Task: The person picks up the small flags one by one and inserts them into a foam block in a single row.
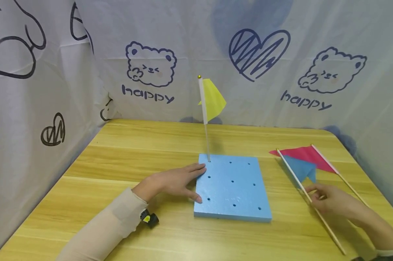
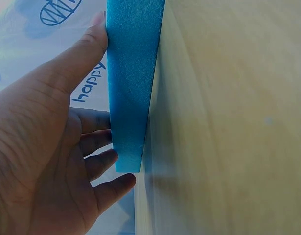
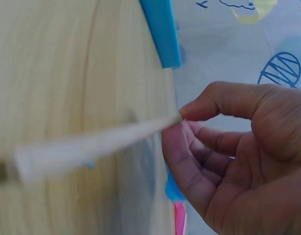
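Note:
A light blue board (image 1: pixel 220 190) with several small holes lies flat on the table. A yellow flag (image 1: pixel 213 101) stands upright in the hole at its far left corner. My left hand (image 1: pixel 175 181) rests on the board's left edge, fingers spread and extended; the left wrist view shows thumb and fingertips along the board's side (image 2: pixel 133 88). To the right of the board, my right hand (image 1: pixel 338 203) pinches the stick of a blue flag (image 1: pixel 302 168) between thumb and index finger. In the right wrist view that stick (image 3: pixel 91 149) is blurred and runs out from the fingertips.
A pink flag (image 1: pixel 327 163) on a wooden stick lies at the right of the table, partly behind the blue flag. The wooden table (image 1: pixel 134 145) ends at white cloth (image 1: pixel 190 36) printed with bears and hearts. A small black object (image 1: pixel 150 219) sits at my left wrist.

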A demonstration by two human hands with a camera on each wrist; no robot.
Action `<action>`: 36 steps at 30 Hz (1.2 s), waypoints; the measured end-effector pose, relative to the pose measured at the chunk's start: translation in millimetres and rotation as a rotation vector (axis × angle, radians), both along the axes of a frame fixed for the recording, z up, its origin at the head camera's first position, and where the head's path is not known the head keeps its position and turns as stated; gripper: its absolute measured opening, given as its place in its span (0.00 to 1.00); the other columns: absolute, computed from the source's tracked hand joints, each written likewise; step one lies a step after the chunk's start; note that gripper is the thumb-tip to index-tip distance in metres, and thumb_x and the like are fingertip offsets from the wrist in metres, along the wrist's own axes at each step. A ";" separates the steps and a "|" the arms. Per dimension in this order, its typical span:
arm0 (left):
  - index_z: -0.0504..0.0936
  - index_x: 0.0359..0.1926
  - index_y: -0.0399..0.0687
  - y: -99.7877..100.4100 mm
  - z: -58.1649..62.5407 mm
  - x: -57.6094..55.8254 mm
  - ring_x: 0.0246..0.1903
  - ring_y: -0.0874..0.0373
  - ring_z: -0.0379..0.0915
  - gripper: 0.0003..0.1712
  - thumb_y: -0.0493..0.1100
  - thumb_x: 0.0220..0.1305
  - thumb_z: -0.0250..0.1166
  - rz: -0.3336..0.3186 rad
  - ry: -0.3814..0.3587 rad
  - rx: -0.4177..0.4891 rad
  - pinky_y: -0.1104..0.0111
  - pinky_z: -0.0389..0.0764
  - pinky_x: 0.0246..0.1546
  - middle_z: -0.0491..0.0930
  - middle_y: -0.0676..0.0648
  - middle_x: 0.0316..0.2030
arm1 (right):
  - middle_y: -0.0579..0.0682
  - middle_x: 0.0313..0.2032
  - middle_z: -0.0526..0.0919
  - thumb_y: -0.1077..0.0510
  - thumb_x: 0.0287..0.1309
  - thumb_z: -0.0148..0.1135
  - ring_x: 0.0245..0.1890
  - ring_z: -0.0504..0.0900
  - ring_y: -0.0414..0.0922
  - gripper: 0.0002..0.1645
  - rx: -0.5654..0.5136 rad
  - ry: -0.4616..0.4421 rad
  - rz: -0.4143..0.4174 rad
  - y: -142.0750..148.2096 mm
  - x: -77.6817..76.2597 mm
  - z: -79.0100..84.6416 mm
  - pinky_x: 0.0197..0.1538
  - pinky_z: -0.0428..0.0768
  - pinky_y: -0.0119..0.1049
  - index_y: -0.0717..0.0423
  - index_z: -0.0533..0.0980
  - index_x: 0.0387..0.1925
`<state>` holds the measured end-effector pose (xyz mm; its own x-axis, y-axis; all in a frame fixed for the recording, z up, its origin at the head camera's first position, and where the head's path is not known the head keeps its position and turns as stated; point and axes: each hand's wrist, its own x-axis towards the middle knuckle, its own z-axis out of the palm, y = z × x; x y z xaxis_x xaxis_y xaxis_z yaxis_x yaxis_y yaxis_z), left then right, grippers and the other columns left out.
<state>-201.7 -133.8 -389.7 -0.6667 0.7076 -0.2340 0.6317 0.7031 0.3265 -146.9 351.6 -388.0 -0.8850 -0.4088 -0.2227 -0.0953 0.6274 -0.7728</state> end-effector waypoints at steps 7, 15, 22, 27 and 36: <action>0.41 0.78 0.51 0.7 0.6 -0.2 0.74 0.55 0.37 0.66 0.81 0.51 0.54 -0.005 0.000 0.004 0.60 0.53 0.71 0.36 0.51 0.77 | 0.56 0.40 0.75 0.63 0.70 0.52 0.37 0.76 0.41 0.30 -0.152 -0.107 0.032 0.8 -5.0 7.5 0.39 0.81 0.37 0.79 0.58 0.65; 0.40 0.78 0.51 0.9 2.0 -0.1 0.74 0.55 0.36 0.65 0.81 0.52 0.54 -0.004 0.005 -0.002 0.60 0.52 0.71 0.36 0.51 0.77 | 0.60 0.44 0.79 0.62 0.71 0.54 0.42 0.81 0.47 0.31 -0.210 -0.085 -0.008 -14.8 -13.4 18.1 0.43 0.83 0.40 0.77 0.56 0.65; 0.40 0.78 0.52 -0.1 1.2 -1.2 0.74 0.56 0.36 0.65 0.82 0.51 0.54 -0.003 0.007 -0.004 0.61 0.52 0.71 0.36 0.51 0.77 | 0.60 0.39 0.81 0.64 0.67 0.58 0.39 0.82 0.48 0.28 -0.254 0.057 -0.048 -37.0 -20.3 26.3 0.41 0.83 0.39 0.74 0.61 0.62; 0.40 0.78 0.51 -0.3 0.9 -1.2 0.74 0.56 0.36 0.66 0.82 0.51 0.53 -0.009 0.006 -0.003 0.61 0.52 0.71 0.36 0.51 0.77 | 0.59 0.37 0.82 0.66 0.65 0.60 0.37 0.83 0.49 0.20 -0.306 0.117 -0.051 -50.9 -26.6 29.3 0.42 0.84 0.38 0.65 0.68 0.57; 0.41 0.78 0.51 -0.4 0.5 -0.7 0.74 0.55 0.37 0.66 0.81 0.51 0.54 -0.006 0.005 0.008 0.61 0.53 0.71 0.36 0.51 0.77 | 0.52 0.37 0.82 0.63 0.64 0.63 0.37 0.84 0.46 0.21 -0.319 0.185 -0.131 -72.4 -38.1 36.8 0.43 0.84 0.36 0.62 0.68 0.56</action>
<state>-202.4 -134.2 -389.2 -0.6633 0.7138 -0.2246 0.6379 0.6963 0.3291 -185.0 279.2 -351.1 -0.9476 -0.3128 0.0653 -0.1864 0.3749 -0.9081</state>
